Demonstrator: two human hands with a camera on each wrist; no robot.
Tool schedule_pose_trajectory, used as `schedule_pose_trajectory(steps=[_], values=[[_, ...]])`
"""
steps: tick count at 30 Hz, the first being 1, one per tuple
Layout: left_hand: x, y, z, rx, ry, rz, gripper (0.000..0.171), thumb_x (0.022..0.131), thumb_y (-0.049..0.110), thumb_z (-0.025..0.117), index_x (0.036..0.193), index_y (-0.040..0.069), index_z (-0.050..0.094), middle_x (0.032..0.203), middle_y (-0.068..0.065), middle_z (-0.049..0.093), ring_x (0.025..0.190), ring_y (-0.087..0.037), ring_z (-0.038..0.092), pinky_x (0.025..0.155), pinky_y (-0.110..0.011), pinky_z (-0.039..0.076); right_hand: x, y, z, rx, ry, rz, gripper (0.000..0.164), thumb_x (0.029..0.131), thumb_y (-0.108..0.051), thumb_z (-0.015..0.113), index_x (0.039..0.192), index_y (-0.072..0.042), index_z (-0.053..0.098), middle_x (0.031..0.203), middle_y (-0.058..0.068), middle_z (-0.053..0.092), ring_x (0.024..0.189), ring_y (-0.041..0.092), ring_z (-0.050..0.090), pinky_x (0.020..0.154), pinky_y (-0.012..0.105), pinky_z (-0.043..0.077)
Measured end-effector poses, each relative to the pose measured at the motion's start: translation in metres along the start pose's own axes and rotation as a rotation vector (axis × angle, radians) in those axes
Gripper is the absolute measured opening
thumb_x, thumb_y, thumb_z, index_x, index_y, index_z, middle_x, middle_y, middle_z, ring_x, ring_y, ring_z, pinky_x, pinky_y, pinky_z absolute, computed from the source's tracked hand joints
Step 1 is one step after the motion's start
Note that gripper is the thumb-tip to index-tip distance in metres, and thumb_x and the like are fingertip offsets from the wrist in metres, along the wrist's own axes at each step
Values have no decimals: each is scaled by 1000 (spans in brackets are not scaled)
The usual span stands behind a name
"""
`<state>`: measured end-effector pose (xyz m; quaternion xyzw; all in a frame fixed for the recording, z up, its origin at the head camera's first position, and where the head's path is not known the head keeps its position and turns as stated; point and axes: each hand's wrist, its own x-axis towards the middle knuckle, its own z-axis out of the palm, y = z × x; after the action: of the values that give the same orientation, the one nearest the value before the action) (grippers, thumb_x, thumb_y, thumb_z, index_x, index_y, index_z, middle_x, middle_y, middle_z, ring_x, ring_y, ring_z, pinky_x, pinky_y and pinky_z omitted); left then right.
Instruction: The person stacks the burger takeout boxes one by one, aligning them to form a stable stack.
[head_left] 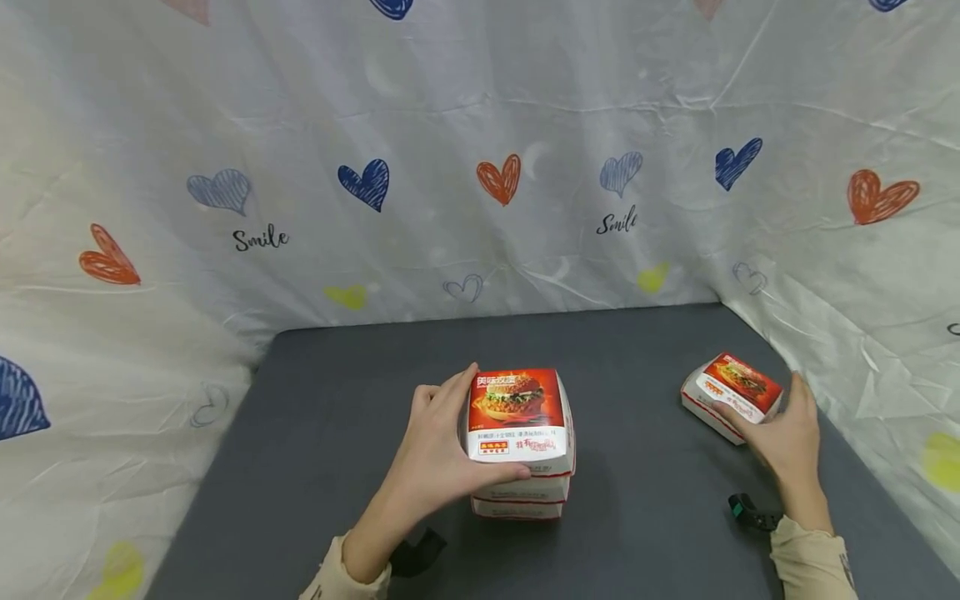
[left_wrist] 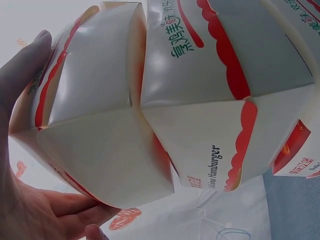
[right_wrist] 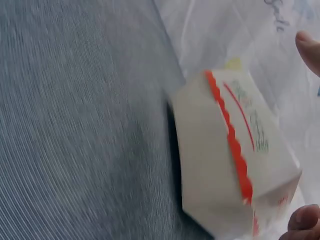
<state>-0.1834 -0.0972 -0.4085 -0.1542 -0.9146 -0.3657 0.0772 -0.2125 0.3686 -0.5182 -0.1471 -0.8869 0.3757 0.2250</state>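
A stack of white hamburger boxes with red scalloped trim stands near the table's middle. My left hand grips the top hamburger box, thumb along its near side and fingers at its far left. In the left wrist view, the thumb and fingers span this box, and another box sits directly beneath. On the right, a single hamburger box lies on the table, turned at an angle. Around it my right hand is spread. The right wrist view shows that box with the fingertips apart from it.
The dark grey table has its right edge close to the right hand. A white curtain printed with hearts hangs behind and along both sides. Dark bands are worn on both wrists.
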Motion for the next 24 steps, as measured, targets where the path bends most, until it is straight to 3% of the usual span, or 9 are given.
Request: schedule_pose_trajectory(steps=[13,24], values=[[-2,-1,0,-11,1,6,130,58,64,99,165,18,40,161,0,48,126,-19,37,92,-45,53,9,24,6,3,-93,38,129,81,-45,88,168,4,6,171,35,10,156,56,18,118,74,23],[-1,-1,0,-26,4,24,131,58,62,100,165,16,39,161,-1,47,130,-21,37,97,-50,51,10,33,8,-48,-123,50,123,84,-44,86,166,10,12,166,41,22,152,59,25,117,73,26]])
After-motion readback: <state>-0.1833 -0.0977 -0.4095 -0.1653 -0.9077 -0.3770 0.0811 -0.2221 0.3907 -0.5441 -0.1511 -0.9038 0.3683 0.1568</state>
